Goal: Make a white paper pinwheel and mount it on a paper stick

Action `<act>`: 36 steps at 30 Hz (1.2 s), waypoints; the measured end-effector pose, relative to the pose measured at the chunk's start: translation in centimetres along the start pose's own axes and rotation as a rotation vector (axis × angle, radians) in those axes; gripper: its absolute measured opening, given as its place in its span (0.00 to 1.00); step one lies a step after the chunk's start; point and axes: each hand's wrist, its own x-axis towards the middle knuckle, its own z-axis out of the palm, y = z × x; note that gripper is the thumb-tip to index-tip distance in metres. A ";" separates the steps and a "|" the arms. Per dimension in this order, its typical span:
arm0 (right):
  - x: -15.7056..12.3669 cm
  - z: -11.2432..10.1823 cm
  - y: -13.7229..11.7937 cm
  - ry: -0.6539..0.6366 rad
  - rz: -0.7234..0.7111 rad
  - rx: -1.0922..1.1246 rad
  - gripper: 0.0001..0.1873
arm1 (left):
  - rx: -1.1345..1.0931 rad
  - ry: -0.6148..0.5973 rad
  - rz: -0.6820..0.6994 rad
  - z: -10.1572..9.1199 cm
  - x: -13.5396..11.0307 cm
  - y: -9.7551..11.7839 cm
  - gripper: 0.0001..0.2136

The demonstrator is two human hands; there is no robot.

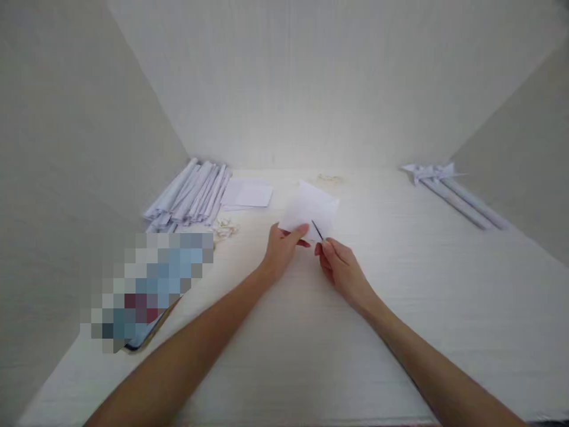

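Observation:
My left hand [284, 244] pinches the near edge of a white sheet of paper [311, 209], held a little above the white table [400, 308]. My right hand [340, 268] is closed around a thin dark tool [317, 230], perhaps small scissors or a blade, whose tip lies against the paper's lower edge. Both hands meet near the middle of the table.
A pile of rolled white paper sticks [191, 196] lies at the back left, with flat paper squares [248, 194] beside it and small scraps [224, 228] nearby. Finished paper pinwheels on sticks [448, 188] lie at the back right. A phone [149, 332] sits near left. White walls enclose the table.

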 end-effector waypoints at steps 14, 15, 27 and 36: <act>-0.1 -0.2 0.1 0.002 0.010 0.048 0.19 | 0.023 -0.027 0.002 0.1 0.0 0.0 0.08; -0.1 -0.2 0.1 0.002 0.009 0.046 0.19 | 0.023 -0.026 0.001 0.1 0.0 0.0 0.08; 0.0 -0.2 0.1 0.015 -0.011 -0.038 0.18 | 0.008 -0.032 -0.004 0.1 0.1 -0.1 0.09; 0.1 -0.4 0.2 0.015 -0.008 -0.064 0.18 | 0.048 0.032 0.121 -0.4 0.6 0.3 0.08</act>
